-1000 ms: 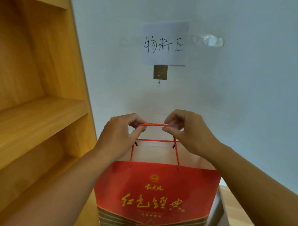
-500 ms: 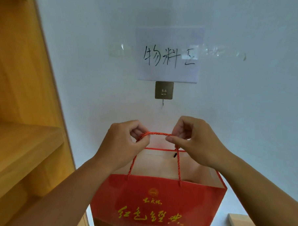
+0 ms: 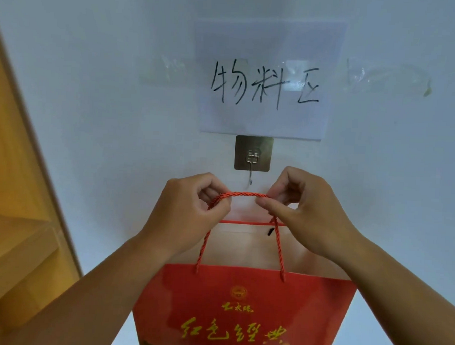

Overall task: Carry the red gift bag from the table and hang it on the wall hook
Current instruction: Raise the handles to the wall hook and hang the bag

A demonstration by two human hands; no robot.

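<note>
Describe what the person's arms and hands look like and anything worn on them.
Both forearms are bare up to the frame edge, with no sleeves showing. The left hand and right hand wear no gloves, and no rings, watch or bracelet are visible. Fingernails look short and unpainted.

1. White paper sign [image 3: 264, 77] on the wall — handwritten black characters "物料区".
2. Red gift bag [image 3: 241, 311] — gold brush characters "红色经典" on its front; the smaller line above them and the round emblem are too small to read.
</note>
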